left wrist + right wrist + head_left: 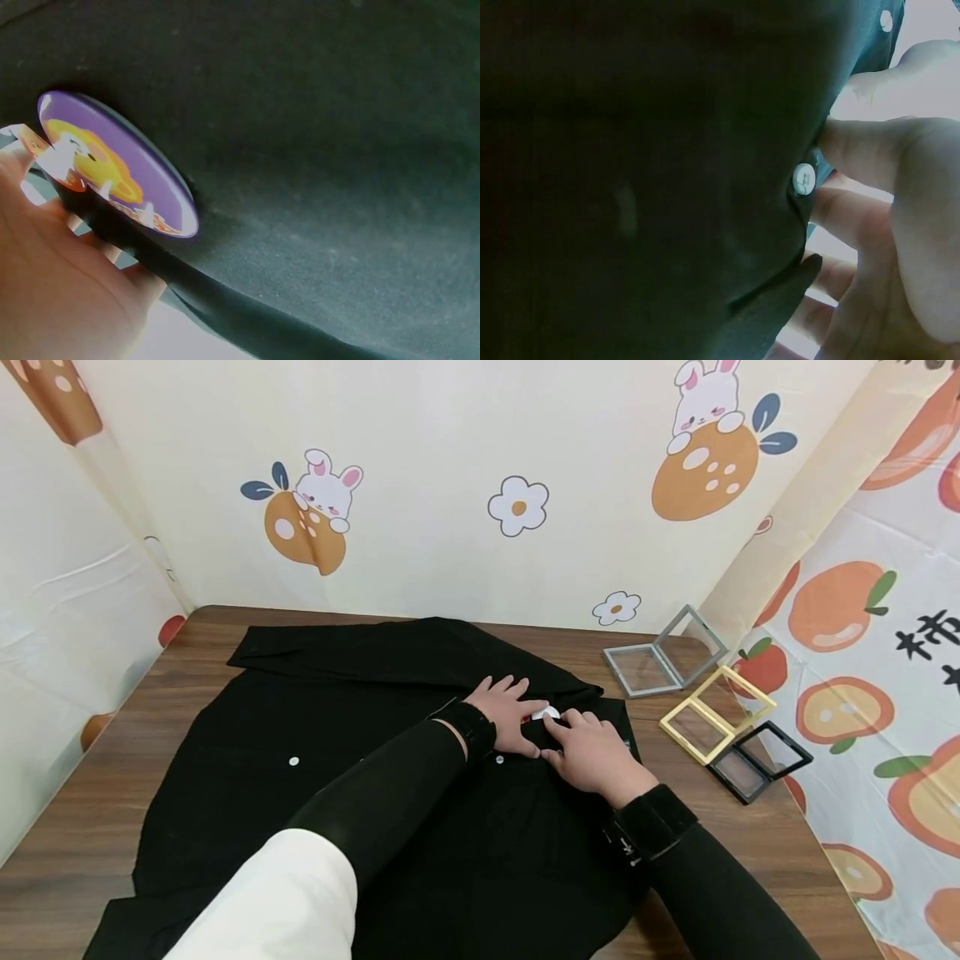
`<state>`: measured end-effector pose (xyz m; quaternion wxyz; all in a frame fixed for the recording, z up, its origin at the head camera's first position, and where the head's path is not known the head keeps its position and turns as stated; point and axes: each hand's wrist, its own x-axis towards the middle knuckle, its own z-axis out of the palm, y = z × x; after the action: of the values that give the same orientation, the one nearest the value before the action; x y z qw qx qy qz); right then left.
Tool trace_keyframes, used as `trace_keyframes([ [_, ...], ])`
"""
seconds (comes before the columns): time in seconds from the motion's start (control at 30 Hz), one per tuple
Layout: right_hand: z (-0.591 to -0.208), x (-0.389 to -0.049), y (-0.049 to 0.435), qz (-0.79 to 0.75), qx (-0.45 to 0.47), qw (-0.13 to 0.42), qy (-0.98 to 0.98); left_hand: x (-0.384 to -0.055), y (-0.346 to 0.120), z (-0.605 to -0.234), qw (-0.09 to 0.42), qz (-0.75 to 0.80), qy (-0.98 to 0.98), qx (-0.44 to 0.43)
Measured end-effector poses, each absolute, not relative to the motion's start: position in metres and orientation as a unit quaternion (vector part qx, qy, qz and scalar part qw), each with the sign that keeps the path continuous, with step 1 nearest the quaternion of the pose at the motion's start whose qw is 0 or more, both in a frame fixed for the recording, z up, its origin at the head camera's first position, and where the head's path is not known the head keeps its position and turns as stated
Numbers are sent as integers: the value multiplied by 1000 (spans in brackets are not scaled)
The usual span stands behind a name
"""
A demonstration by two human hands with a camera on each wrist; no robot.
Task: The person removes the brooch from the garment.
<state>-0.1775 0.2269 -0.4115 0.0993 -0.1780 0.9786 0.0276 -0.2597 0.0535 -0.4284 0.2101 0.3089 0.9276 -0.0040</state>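
A black garment with white buttons [804, 179], apparently a shirt [420, 685], lies spread on the table. My left hand [506, 714] rests on it near the right end, fingers spread. My right hand [596, 752] is close beside, thumb and curled fingers pinching the cloth. Between the hands shows a small round badge [545, 713], partly covered and white with glare. In the left wrist view the badge is purple with a yellow cartoon figure, lying against the black cloth near the left fingers. The right wrist view shows fingers at the cloth's edge next to a button.
Three folding square frames stand propped half-unfolded at the table's right: a grey one [666, 652], a yellow one [716, 714] and a black one [759, 762]. Printed curtains [420, 527] hang behind and beside the wooden table [67, 827].
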Motion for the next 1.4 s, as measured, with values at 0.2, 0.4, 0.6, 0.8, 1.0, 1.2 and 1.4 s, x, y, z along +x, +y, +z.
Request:
trace_keyframes([
  [0.2,-410,-177,225,39,-176,101,978,-259,53,-427,209,0,927,310],
  [0.4,-408,-175,223,33,-172,104,979,-259,51,-432,195,5,929,313],
  [0.6,-409,-175,224,21,-161,102,981,-258,50,-433,188,9,929,320],
  [0.8,-411,-173,224,-3,-158,103,982,-247,43,-411,191,8,927,322],
  [1.0,-412,-166,229,-28,-152,93,984,-250,50,-411,191,2,924,330],
  [1.2,-413,-163,231,-41,-159,73,984,-257,64,-405,138,33,935,325],
  [1.4,-416,-164,231,-44,-162,70,983,-255,73,-398,126,100,946,283],
])
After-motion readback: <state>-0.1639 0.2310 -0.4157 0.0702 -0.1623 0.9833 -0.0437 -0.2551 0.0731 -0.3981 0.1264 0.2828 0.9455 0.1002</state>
